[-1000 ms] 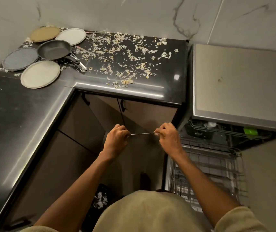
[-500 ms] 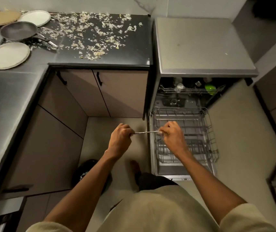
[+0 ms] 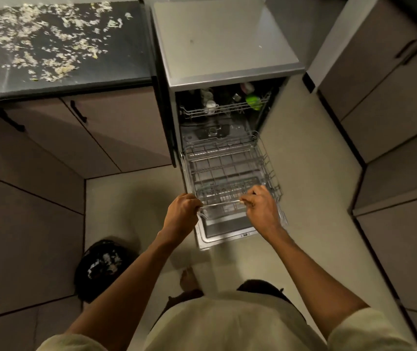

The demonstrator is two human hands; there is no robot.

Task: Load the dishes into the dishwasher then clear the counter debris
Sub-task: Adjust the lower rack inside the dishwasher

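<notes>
Thin metal utensil (image 3: 221, 203) lies crosswise — left hand (image 3: 180, 216) and right hand (image 3: 260, 206) each pinch one end — directly above the pulled-out lower rack (image 3: 227, 158).

Left hand (image 3: 180, 215) and right hand (image 3: 260, 207) pinching a thin metal utensil (image 3: 221, 204) by its ends, above pulled-out grey wire dishwasher rack (image 3: 227, 171), pale scraps (image 3: 37, 44) strewn on black counter (image 3: 126, 59)

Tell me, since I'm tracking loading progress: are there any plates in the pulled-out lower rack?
No, the lower rack shows only bare wire, with no plates in it.
</notes>
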